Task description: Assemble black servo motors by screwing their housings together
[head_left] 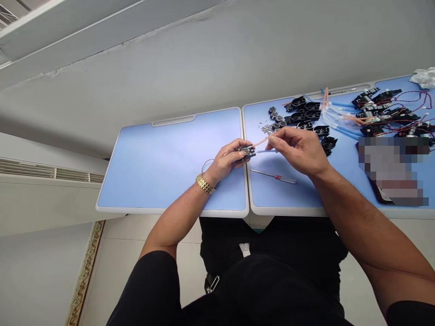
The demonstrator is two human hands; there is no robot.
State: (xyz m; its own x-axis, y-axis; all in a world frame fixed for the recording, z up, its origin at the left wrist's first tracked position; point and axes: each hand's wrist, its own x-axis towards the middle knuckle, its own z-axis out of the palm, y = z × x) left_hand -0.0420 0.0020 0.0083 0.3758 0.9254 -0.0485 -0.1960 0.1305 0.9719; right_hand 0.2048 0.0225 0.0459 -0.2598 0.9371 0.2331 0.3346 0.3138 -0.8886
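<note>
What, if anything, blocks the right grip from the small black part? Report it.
Nothing visible blocks the right grip from the small black part; a thin orange tube bridges the gap, with a slim blue tube below it in view.

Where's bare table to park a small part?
Most of the left tabletop, from its outer edge to the left hand. Smaller patch: right tabletop, between the screwdriver and front edge. Crowded: right tabletop's back, with black housings, small metal pieces, tubes and wired units.

One head-worn camera looks forward and down at the blue tables (163,163), apparently from fairly near.
</note>
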